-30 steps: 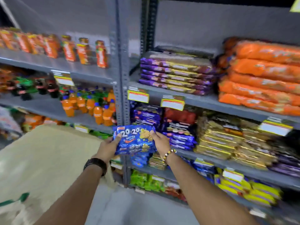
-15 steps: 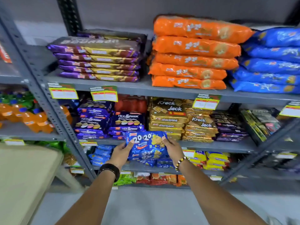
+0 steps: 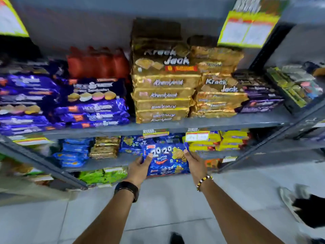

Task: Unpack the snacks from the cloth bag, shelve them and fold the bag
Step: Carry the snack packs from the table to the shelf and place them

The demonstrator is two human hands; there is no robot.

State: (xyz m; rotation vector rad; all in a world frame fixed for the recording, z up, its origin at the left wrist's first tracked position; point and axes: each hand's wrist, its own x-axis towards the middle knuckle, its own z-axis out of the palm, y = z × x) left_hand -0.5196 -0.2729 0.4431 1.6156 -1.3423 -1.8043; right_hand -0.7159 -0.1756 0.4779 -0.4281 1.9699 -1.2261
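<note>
A blue 20-20 butter cookie pack point(image 3: 166, 160) sits between both my hands at the front of a low shelf point(image 3: 121, 162). My left hand point(image 3: 139, 169) grips its left edge; a black watch is on that wrist. My right hand point(image 3: 194, 162) grips its right edge; a beaded bracelet is on that wrist. Behind the pack, matching blue 20-20 packs point(image 3: 133, 143) lie on the same shelf. The cloth bag is out of view.
Gold Krack Jack stacks point(image 3: 163, 95) and purple biscuit packs point(image 3: 91, 110) fill the shelf above. Yellow packs point(image 3: 226, 140) lie right of my hands, gold packs point(image 3: 105, 147) and blue packs point(image 3: 73, 152) to the left. Grey tiled floor point(image 3: 158, 208) lies below. A grey upright point(image 3: 260, 134) slants at right.
The view has moved closer and lower toward the shelves. My hands have carried the cookie pack down to the lower shelf holding the matching blue packs. The cloth bag has left the view.
</note>
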